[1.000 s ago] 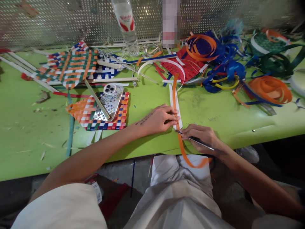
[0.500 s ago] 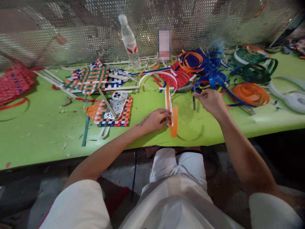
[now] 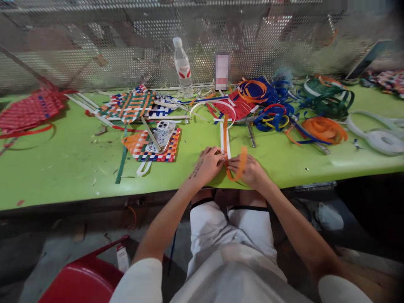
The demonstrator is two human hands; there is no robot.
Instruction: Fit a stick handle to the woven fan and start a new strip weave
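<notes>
Fingers [image 3: 221, 153] of the left hand [image 3: 210, 166] come in from 9 o'clock and they're pinched on the orange strip [image 3: 225, 134], right by its near bend! Across from 3 o'clock, the right hand [image 3: 251, 171] has its fingertips up against the same spot; gripping or merely pressing, I can't tell.

Look at the line on that strip: long axis running 12 to 6, flat on the green counter [image 3: 280, 158], far end pointing to 12 o'clock. White strips [image 3: 229, 145] lie along it, showing at both edges, pointing the same way. At 6 o'clock the orange bends, loops round towards 5, and its blurred free end stands up in front of the right hand, aimed back at 12!

Around the hands now: a slim tool [image 3: 251, 134] at 2 o'clock, lying lengthwise from 11 to 5. Phone [image 3: 166, 135] between 9 and 10, resting on a checkered weave [image 3: 173, 147]. Bottle [image 3: 183, 69] upright at 11, orange coil [image 3: 325, 129] between 2 and 3.
</notes>
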